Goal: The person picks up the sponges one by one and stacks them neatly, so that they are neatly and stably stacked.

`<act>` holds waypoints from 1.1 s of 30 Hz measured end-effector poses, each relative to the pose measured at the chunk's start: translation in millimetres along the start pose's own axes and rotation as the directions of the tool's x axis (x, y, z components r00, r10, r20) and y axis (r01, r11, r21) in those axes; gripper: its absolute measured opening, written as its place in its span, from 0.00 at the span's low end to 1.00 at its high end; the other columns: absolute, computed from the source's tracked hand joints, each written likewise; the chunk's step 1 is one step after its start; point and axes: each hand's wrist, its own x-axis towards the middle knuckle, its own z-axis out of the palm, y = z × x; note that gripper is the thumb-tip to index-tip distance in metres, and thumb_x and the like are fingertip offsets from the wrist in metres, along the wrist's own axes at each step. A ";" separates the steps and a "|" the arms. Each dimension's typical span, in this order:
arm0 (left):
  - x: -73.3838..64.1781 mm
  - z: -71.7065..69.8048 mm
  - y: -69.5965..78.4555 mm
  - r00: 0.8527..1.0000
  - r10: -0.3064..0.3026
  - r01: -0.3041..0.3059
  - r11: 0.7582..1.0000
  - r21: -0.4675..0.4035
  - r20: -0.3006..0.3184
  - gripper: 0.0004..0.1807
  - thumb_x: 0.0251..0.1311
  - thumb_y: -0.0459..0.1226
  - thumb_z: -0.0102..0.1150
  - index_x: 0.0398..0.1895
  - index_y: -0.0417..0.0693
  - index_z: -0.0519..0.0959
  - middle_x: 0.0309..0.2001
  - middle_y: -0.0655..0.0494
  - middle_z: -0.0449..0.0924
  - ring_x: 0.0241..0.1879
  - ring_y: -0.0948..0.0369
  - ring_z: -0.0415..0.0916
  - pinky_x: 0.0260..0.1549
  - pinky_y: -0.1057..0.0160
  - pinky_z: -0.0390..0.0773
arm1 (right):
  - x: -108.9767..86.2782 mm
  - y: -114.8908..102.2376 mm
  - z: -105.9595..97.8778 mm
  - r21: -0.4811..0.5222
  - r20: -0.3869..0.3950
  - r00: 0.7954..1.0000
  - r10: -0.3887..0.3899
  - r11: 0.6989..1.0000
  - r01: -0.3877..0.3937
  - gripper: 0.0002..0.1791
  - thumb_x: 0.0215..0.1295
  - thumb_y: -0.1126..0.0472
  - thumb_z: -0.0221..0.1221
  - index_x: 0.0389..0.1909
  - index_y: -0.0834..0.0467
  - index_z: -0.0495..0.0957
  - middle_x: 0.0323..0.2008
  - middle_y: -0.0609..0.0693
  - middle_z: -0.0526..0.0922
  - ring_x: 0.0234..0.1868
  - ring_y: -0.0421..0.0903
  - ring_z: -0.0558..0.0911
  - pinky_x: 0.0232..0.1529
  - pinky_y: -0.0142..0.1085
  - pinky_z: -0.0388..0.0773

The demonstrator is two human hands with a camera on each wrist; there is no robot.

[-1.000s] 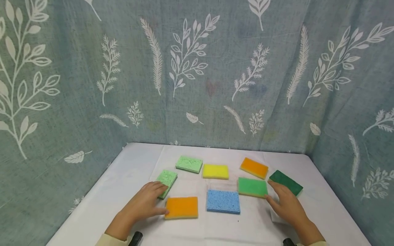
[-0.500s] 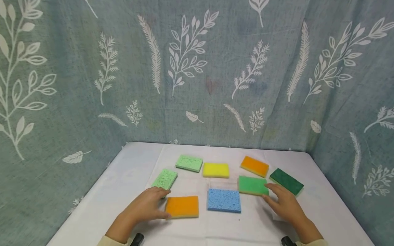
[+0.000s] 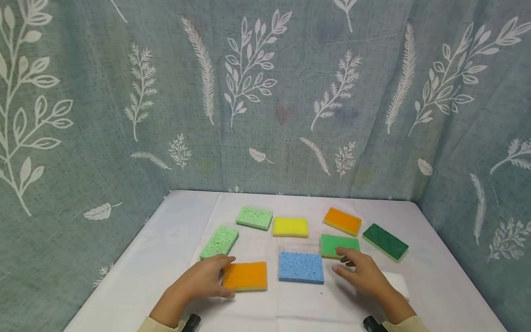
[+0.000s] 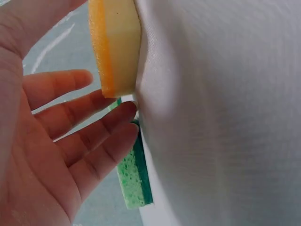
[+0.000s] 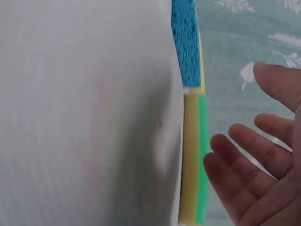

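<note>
- Fingers of the left hand stood apart at the front orange sponge's left end, contact unclear.
- Right hand, fingers also apart, had shifted left over the green sponge's near edge, towards the blue sponge.
- White block on the table showed more than before.

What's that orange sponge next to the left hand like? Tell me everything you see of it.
The orange sponge is a rectangular block: a thin orange layer on top of a thicker, pale yellow, foam-like one, as its edge shows in the left wrist view. It lies flat on the white cloth, apart from the blue sponge to its right. The left hand is at its left end, partly hiding it; whether they touch is unclear.
</note>
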 end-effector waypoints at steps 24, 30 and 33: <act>3.8 6.2 -10.4 0.989 0.097 -0.110 0.987 -0.117 -0.113 0.44 0.39 0.56 0.77 0.59 0.43 0.75 0.52 0.62 0.73 0.45 0.64 0.73 0.46 0.59 0.78 | 6.3 -8.5 26.9 0.070 0.179 0.977 -0.118 0.992 0.107 0.44 0.48 0.46 0.74 0.66 0.57 0.70 0.59 0.53 0.75 0.55 0.52 0.77 0.55 0.50 0.74; 13.9 1.2 -6.0 0.980 0.122 -0.150 0.973 -0.179 -0.157 0.40 0.39 0.50 0.79 0.59 0.50 0.74 0.53 0.67 0.70 0.46 0.65 0.72 0.47 0.60 0.78 | 12.0 -11.5 29.6 0.064 0.171 0.975 -0.141 0.989 0.132 0.46 0.47 0.48 0.75 0.67 0.58 0.69 0.64 0.55 0.71 0.60 0.54 0.74 0.59 0.52 0.71; 21.9 0.2 -0.5 0.975 0.149 -0.179 0.966 -0.188 -0.165 0.38 0.41 0.49 0.78 0.58 0.53 0.74 0.53 0.68 0.68 0.48 0.66 0.71 0.49 0.58 0.77 | 15.1 -14.3 31.8 0.025 0.167 0.978 -0.122 0.993 0.119 0.46 0.46 0.48 0.75 0.67 0.56 0.68 0.64 0.54 0.71 0.61 0.54 0.73 0.60 0.53 0.69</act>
